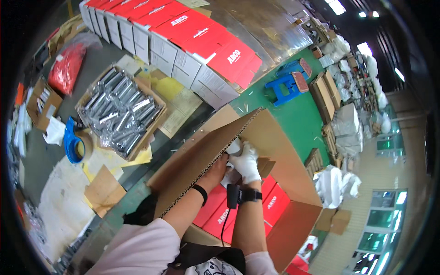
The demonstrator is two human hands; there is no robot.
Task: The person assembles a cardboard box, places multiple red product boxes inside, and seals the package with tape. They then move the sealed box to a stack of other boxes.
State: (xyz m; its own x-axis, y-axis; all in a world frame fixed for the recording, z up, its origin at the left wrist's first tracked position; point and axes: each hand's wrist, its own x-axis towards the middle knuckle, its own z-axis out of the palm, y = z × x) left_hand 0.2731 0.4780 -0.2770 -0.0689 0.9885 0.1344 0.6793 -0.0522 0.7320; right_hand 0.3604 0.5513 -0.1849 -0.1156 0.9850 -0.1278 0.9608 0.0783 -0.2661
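Note:
Both of my arms reach down into a large open cardboard carton [293, 151]. My right hand [246, 164], in a white glove, is low in the carton with its fingers curled inward beside a pale, rounded item [234, 147]. I cannot make out what those fingers hold. Close against it on the left is my left hand [219, 171]; its fingers are mostly hidden by the right hand and the carton's raised flap. Red boxes [271, 201] lie inside the carton below my wrists. A small brown cardboard piece [266, 167] stands next to my right hand.
Left of the carton, a dark worktable [137, 181] bears a tray of plastic-wrapped metal tubes [121, 110] and a blue tape dispenser [72, 141]. A row of red-and-white boxes [201, 50] runs along the back. Blue stools [286, 85] stand on the green floor [305, 121].

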